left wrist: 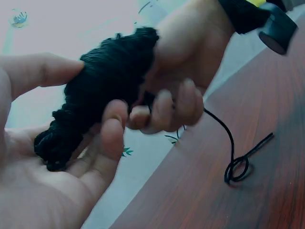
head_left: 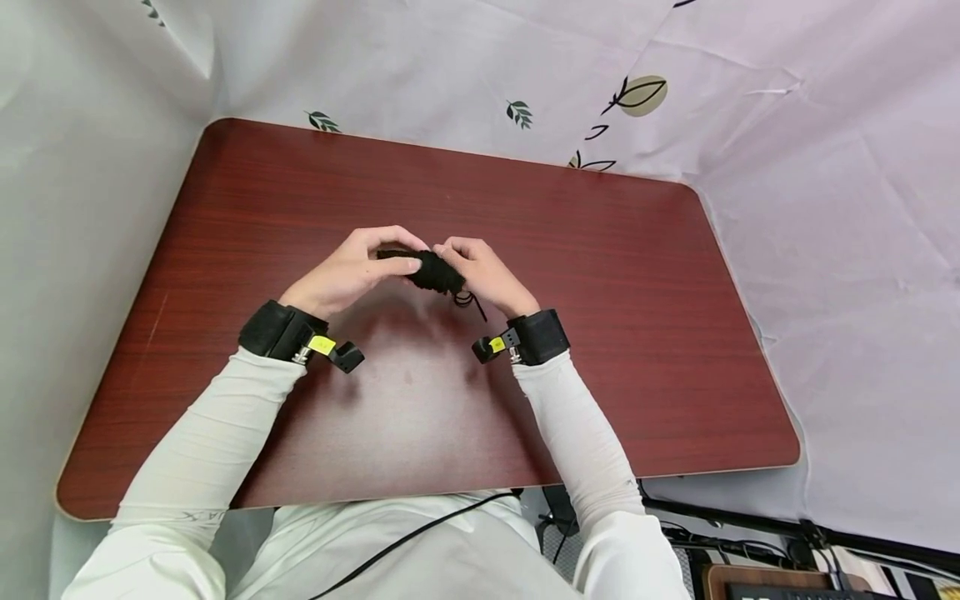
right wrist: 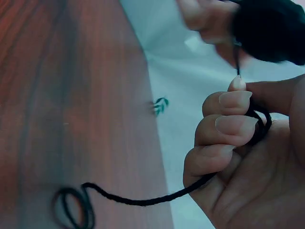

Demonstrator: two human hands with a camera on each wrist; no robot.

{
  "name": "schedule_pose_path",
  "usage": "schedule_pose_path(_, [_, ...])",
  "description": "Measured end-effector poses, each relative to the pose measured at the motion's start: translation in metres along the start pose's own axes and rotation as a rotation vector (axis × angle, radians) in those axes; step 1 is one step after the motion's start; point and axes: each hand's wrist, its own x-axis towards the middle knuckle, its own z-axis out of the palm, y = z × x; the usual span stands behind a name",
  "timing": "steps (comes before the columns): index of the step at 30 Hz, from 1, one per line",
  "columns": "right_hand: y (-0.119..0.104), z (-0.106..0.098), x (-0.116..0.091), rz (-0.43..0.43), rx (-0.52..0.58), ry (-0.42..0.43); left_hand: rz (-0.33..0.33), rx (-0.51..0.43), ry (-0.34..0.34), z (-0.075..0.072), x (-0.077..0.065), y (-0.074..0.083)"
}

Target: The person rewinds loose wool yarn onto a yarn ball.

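A thick, wound bundle of black cord [head_left: 435, 273] is between the two hands, over the middle of the table. My left hand [head_left: 341, 271] holds it, with the thumb along one side and the fingers around the other, as the left wrist view shows. My right hand [head_left: 491, 275] has its fingers curled on a strand of the cord [right wrist: 143, 202], small loops of it tucked in the palm. Between the right fingertips and the bundle [right wrist: 271, 31] a short length runs taut. From the right fist the loose tail hangs, ending in a small curl [left wrist: 237, 169].
The reddish-brown wooden table [head_left: 615, 350] has rounded corners. White cloth [head_left: 450, 75] with leaf prints surrounds its back and sides. Each wrist wears a black strap [head_left: 542, 337] with a small camera. A thin black cable [head_left: 420, 532] crosses the person's lap.
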Motion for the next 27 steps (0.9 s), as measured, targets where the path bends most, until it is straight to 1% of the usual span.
schedule_pose_path(2, [-0.004,-0.004,-0.001,0.009,0.017,-0.007,-0.009,0.083,0.001,0.001,0.0,0.001])
schedule_pose_path(5, [-0.011,-0.008,-0.003,0.014,0.039,-0.031,-0.03,0.175,0.039,0.002,0.002,-0.001])
schedule_pose_path(9, [-0.02,-0.009,-0.005,-0.009,0.027,-0.04,-0.069,0.224,0.126,0.003,0.004,-0.003])
schedule_pose_path(13, [-0.029,-0.008,-0.009,-0.03,-0.022,-0.027,-0.077,0.231,0.218,0.004,0.007,-0.005])
schedule_pose_path(16, [-0.034,-0.004,-0.011,-0.033,-0.071,-0.024,-0.066,0.213,0.266,0.004,0.007,-0.006])
schedule_pose_path(18, [-0.036,0.0,-0.012,-0.027,-0.095,-0.032,-0.058,0.184,0.283,0.004,0.008,-0.006])
schedule_pose_path(19, [-0.041,0.002,-0.014,-0.024,-0.106,-0.036,-0.052,0.164,0.292,0.005,0.008,-0.006])
schedule_pose_path(24, [-0.039,0.01,-0.013,-0.066,-0.134,-0.036,-0.012,0.022,0.336,0.005,0.008,-0.007])
schedule_pose_path(27, [-0.032,0.013,-0.011,-0.091,-0.142,-0.042,-0.004,-0.03,0.365,0.005,0.008,-0.005])
